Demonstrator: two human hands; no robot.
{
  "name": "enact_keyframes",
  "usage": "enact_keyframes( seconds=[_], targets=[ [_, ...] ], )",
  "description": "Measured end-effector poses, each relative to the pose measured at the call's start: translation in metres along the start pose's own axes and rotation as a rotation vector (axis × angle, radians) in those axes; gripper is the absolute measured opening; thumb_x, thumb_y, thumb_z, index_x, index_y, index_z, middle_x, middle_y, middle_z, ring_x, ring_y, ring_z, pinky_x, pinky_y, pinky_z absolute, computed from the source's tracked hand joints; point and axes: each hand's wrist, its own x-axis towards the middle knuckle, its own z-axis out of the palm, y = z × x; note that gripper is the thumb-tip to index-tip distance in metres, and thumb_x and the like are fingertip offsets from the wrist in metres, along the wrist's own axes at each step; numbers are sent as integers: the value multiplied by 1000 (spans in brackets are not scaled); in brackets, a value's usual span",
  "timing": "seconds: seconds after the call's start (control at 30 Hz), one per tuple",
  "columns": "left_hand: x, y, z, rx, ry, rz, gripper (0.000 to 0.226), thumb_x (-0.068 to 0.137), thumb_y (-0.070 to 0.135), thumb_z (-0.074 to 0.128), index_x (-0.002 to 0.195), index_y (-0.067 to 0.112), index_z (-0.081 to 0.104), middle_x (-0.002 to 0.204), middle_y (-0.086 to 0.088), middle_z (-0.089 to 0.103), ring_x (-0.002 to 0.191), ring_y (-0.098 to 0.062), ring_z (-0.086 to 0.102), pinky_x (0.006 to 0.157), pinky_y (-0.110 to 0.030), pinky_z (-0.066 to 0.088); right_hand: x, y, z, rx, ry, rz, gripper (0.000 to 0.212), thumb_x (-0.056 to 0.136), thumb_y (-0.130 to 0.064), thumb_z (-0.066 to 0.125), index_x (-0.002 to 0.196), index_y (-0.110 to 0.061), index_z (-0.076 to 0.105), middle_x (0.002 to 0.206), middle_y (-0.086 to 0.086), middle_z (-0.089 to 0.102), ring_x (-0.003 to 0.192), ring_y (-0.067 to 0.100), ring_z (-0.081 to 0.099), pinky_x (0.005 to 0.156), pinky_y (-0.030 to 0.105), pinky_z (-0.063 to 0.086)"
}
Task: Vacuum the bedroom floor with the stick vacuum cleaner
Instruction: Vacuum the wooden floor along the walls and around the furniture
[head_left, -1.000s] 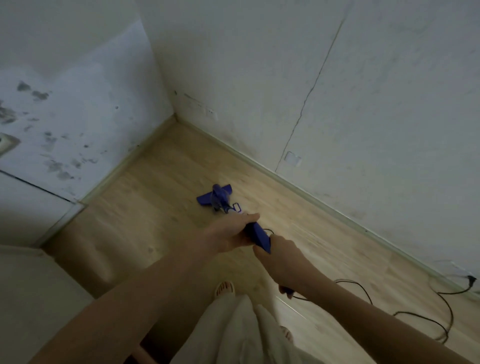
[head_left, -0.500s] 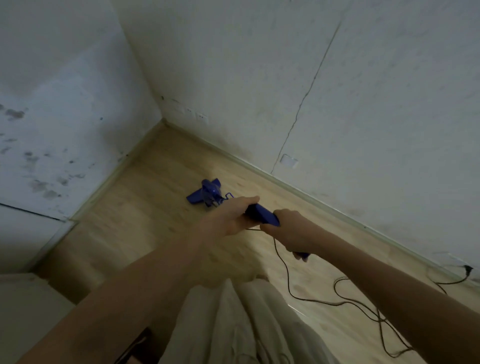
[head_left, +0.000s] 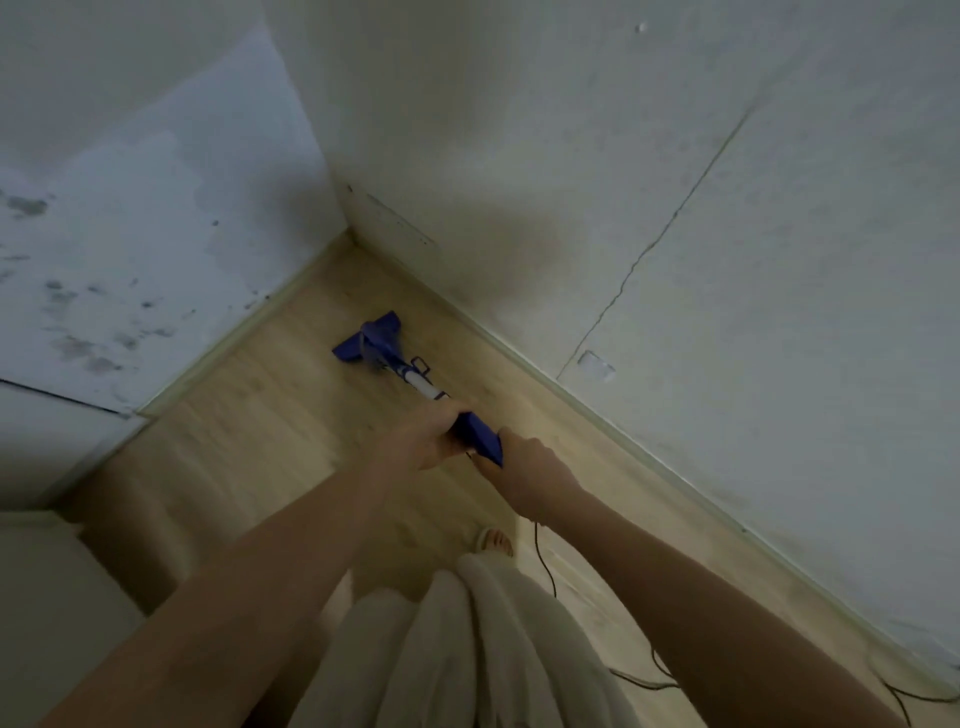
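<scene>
A blue stick vacuum cleaner (head_left: 480, 436) slants away from me over the light wooden floor (head_left: 270, 415). Its blue floor head (head_left: 371, 343) lies flat on the boards close to the room's corner, joined by a white tube. My left hand (head_left: 421, 439) grips the upper part of the blue handle. Just behind it, my right hand (head_left: 527, 473) grips the handle's rear end. Both arms reach forward from the bottom of the head view.
White walls meet in a corner (head_left: 348, 234) just beyond the floor head, with a pale skirting board (head_left: 623, 431) along them. A black power cord (head_left: 545, 561) trails over the floor to the right. My foot (head_left: 493, 540) and light trousers are below. A pale furniture edge (head_left: 52, 571) stands at left.
The floor head has slid forward toward the corner and more of the white tube shows. Both hands kept their hold on the handle.
</scene>
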Motion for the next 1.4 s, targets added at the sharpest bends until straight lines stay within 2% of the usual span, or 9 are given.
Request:
enact_keyframes(
  seconds=[0.23,0.33,0.47,0.7,0.77,0.9,1.07,1.2,1.4],
  targets=[
    [41,60,4,-69,111,64,33,93,12,60,122,3,47,116,-16,55,94,-27,59,64,-34,53,76,-10,-42,13,-71,-102,22,102,-33,44,117,-18,49,72,-8,46,56,5,45,48,18,34],
    [59,79,6,-118,117,74,33,94,12,59,124,3,47,113,-14,55,87,-23,59,57,-30,52,105,-10,-54,-27,-82,-145,13,101,-34,44,108,-23,44,71,-7,47,54,6,46,47,19,37],
    [78,98,7,-158,139,79,27,94,13,59,116,3,48,103,-12,57,84,-21,59,57,-29,52,139,-11,-60,-58,-77,-184,11,100,-36,45,101,-25,43,70,-6,50,53,9,48,48,22,39],
    [109,120,-5,-194,225,106,26,94,9,58,117,3,47,110,-15,54,109,-31,57,91,-39,51,184,-19,-55,-48,-46,-213,14,98,-35,49,93,-22,47,69,-3,51,51,9,47,47,22,37],
    [112,121,-7,-190,233,105,27,95,9,57,118,3,45,104,-14,55,105,-30,57,95,-40,50,187,-19,-52,-44,-52,-218,15,98,-37,48,94,-22,47,71,-1,54,50,11,49,47,22,38],
    [105,111,-9,-188,220,126,21,95,8,56,112,3,44,89,-11,53,90,-26,56,89,-36,50,183,-17,-39,-25,-61,-197,17,97,-38,49,100,-22,45,74,-2,53,55,12,50,51,25,41],
    [86,86,-16,-137,193,104,11,93,10,59,99,5,50,94,-13,56,100,-29,56,94,-42,50,151,-14,-24,10,-74,-167,15,99,-37,47,99,-22,44,71,-7,45,56,6,42,51,20,31],
    [63,50,-19,-100,147,88,20,95,9,56,112,5,47,109,-17,55,102,-30,55,99,-44,47,105,-7,-6,35,-78,-119,23,98,-38,49,109,-18,49,74,-8,47,59,5,44,52,19,32],
    [22,-14,-22,-32,47,102,22,96,14,56,114,9,46,100,-12,56,91,-26,57,92,-39,50,29,5,25,44,-67,-72,15,99,-36,48,101,-23,41,75,-8,46,59,5,42,53,18,33]
  ],
)
